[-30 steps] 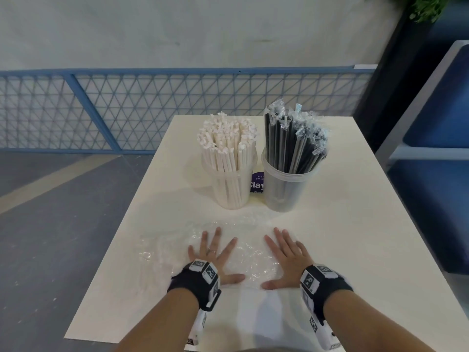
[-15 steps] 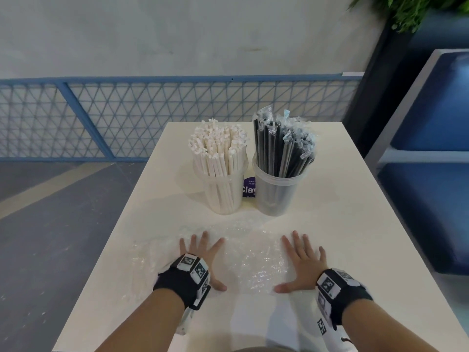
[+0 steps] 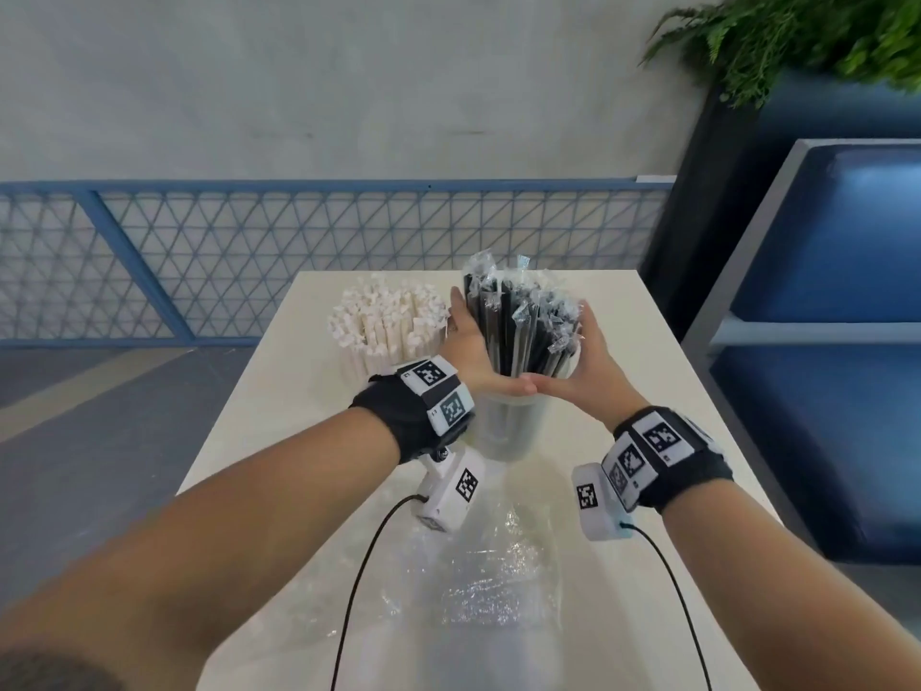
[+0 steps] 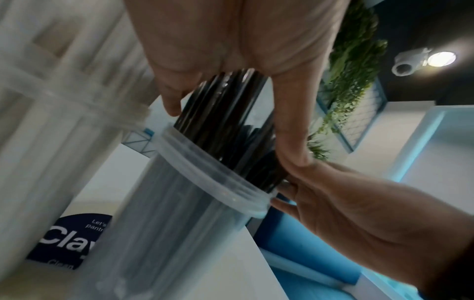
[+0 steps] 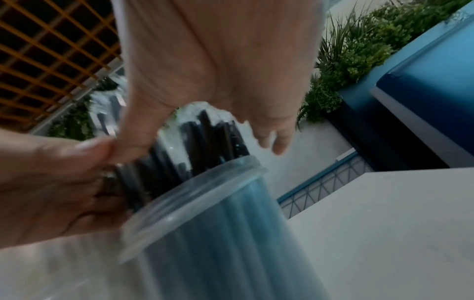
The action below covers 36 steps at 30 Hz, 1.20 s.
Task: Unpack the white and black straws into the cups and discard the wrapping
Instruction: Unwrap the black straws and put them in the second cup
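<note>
Black straws (image 3: 518, 331), each in a clear sleeve, stand bunched in a clear cup (image 3: 503, 431) at the middle of the white table (image 3: 648, 416). My left hand (image 3: 471, 351) wraps the bunch from the left and my right hand (image 3: 590, 356) from the right, just above the cup's rim, with the two thumbs touching at the front. The left wrist view shows fingers and thumb curved round the black straws (image 4: 225, 113). The right wrist view shows the same round the black straws (image 5: 205, 142). White straws (image 3: 386, 321) fill a second cup to the left. Crumpled clear wrapping (image 3: 493, 581) lies flat on the near table.
A dark blue printed card (image 4: 69, 239) lies between the two cups. Behind the table runs a blue mesh railing (image 3: 299, 251). A blue padded bench (image 3: 822, 241) stands close on the right, with a plant (image 3: 797, 37) above it. Left of the table is grey floor.
Both hands have left the flattened wrapping, where they lay spread, and moved forward and up to close round the black straws. The head view has come closer to the cups.
</note>
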{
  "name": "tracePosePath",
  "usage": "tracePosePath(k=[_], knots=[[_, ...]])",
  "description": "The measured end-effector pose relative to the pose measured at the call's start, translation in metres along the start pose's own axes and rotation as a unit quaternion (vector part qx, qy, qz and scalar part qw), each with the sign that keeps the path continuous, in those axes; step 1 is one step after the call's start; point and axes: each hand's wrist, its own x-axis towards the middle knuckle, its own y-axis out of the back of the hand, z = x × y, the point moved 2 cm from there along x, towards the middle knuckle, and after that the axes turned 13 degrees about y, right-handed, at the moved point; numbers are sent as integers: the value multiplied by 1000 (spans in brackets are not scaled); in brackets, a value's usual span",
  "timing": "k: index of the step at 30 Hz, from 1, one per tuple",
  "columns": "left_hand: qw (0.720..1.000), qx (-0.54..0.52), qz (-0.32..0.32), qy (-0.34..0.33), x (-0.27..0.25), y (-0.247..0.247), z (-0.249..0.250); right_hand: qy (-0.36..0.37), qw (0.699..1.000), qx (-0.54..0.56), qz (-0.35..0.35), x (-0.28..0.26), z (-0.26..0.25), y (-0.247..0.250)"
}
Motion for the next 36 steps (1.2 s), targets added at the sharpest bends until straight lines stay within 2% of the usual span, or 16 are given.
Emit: tracePosePath(k=[3, 6, 8, 12, 17, 24, 26, 28, 32, 34, 36], knots=[[999, -41, -16, -7, 6, 2, 2, 14, 998, 42, -42, 17, 3, 5], [998, -46, -39, -29, 17, 0, 0, 34, 995, 79, -45, 28, 4, 5], [999, -39, -33, -17, 28, -1, -1, 39, 994, 95, -47, 32, 0, 2], [995, -96, -13, -22, 32, -3, 1, 74, 994, 59, -53, 38, -8, -3], [975, -214, -3, -54, 34, -11, -5, 159, 987, 3, 11, 41, -13, -3], [951, -273, 37, -142, 22, 4, 30, 203, 973, 4, 107, 46, -45, 15], [947, -278, 55, -153, 18, 10, 37, 227, 968, 10, 111, 47, -55, 20], [951, -235, 102, -173, 8, 17, 39, 230, 968, 35, 94, 46, -60, 21], [945, -63, 190, -260, -16, 30, 47, 175, 981, 47, 68, 42, -55, 14], [947, 80, 179, -254, -10, 28, 46, 164, 985, 10, 48, 41, -51, 5], [948, 237, 110, -184, 2, 16, 39, 177, 982, -67, -6, 40, -47, -6]])
